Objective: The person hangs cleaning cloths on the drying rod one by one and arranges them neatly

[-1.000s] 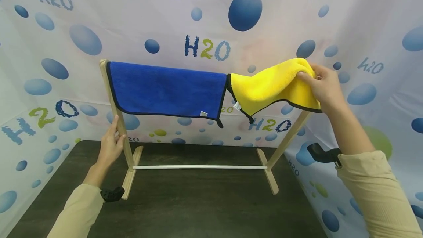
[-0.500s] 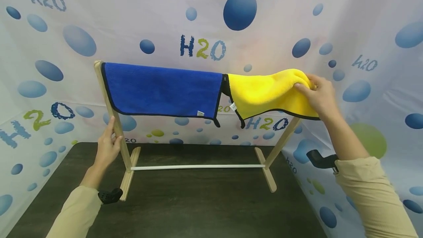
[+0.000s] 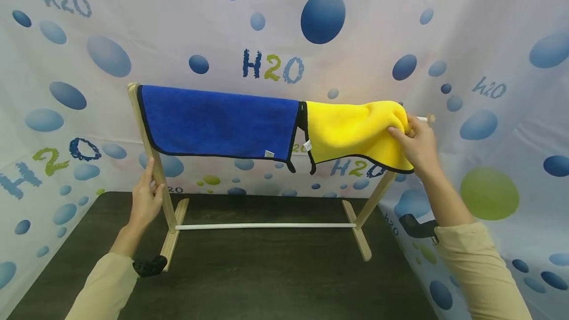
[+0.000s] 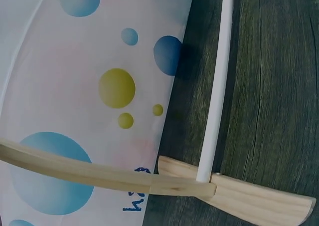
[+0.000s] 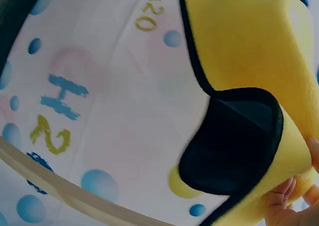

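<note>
A wooden drying rack (image 3: 375,199) stands upright on the dark table. My left hand (image 3: 147,195) holds its left post (image 3: 140,112), thumb in front and fingers along the outer side; the left wrist view leaves this hand out. A blue towel (image 3: 218,122) with black edging hangs over the top rail's left part. To its right a yellow towel (image 3: 346,132), also black-edged, drapes over the rail. My right hand (image 3: 420,144) pinches its bunched right end. In the right wrist view, a dark folded-over part (image 5: 234,141) of the towel shows near my fingers (image 5: 281,198).
A white lower bar (image 3: 266,225) joins the rack's two wooden feet (image 3: 357,231). The white rail end (image 3: 421,119) shows beyond my right hand. Behind stands a white backdrop (image 3: 284,9) with printed bubbles. The dark tabletop (image 3: 266,275) stretches in front.
My right hand has moved down and to the left with the towel's end, uncovering the rail's right end. The yellow towel lies flatter over the rail. My left hand stays on the post.
</note>
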A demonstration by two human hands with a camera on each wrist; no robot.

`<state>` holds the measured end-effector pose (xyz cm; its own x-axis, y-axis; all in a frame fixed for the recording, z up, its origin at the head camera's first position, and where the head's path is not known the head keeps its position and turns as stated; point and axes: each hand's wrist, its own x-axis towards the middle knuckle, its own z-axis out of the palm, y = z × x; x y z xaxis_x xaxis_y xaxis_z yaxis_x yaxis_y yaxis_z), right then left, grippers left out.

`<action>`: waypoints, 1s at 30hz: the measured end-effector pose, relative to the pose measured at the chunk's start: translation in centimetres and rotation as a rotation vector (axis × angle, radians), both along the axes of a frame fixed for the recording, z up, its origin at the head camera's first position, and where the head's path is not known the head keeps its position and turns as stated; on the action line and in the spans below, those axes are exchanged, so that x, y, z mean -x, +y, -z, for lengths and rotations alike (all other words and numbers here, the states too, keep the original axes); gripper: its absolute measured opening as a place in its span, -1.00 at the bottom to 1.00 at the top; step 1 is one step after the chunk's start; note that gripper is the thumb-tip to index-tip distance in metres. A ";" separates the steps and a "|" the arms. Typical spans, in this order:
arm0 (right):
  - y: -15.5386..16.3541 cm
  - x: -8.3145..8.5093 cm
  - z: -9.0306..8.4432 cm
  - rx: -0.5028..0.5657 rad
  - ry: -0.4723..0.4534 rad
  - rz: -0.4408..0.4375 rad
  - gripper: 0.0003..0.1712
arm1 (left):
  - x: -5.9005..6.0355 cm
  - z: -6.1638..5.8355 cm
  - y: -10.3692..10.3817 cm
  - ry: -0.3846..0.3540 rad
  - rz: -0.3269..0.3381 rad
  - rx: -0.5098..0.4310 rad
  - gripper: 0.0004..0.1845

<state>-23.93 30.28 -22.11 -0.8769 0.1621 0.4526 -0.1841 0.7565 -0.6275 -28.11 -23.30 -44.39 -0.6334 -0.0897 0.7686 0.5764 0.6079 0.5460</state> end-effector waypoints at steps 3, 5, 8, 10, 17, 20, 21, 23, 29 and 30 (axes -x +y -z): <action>-0.3 0.2 1.0 0.021 -0.008 -0.007 -0.37 | -0.4 -0.1 0.2 -0.018 0.001 -0.032 -0.15; -0.5 0.3 1.6 0.043 -0.009 -0.014 -0.37 | -0.7 -0.3 0.4 -0.031 -0.009 -0.061 -0.18; -0.7 0.4 2.1 0.084 -0.004 -0.021 -0.36 | -1.5 -0.6 1.3 -0.027 -0.068 -0.139 -0.26; -0.8 0.5 2.3 0.107 0.007 -0.023 -0.36 | -2.2 -1.0 2.5 -0.008 -0.110 -0.229 -0.33; -0.7 0.9 2.8 0.158 0.032 -0.026 -0.40 | -4.3 -3.7 9.2 0.172 0.013 -0.405 -0.58; -0.7 1.0 3.0 0.186 0.041 -0.039 -0.41 | -4.5 -5.7 12.2 0.224 0.200 -0.361 -0.66; -0.8 1.1 3.1 0.193 0.041 -0.039 -0.41 | -4.6 -6.4 13.1 0.225 0.261 -0.350 -0.68; -0.7 1.1 3.2 0.212 0.038 -0.037 -0.41 | -4.6 -7.6 15.0 0.206 0.380 -0.334 -0.71; -0.7 1.2 3.2 0.306 0.066 -0.080 -0.41 | -4.3 -10.9 20.6 0.078 0.605 -0.224 -0.73; -0.7 1.2 3.2 0.317 0.071 -0.089 -0.42 | -4.2 -11.4 21.4 0.040 0.627 -0.202 -0.71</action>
<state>-25.14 29.55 -25.30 -0.8622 0.2289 0.4520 -0.2918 0.5050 -0.8123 -23.88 -1.92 -33.01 -0.5839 0.1420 0.7993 0.8101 0.0381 0.5850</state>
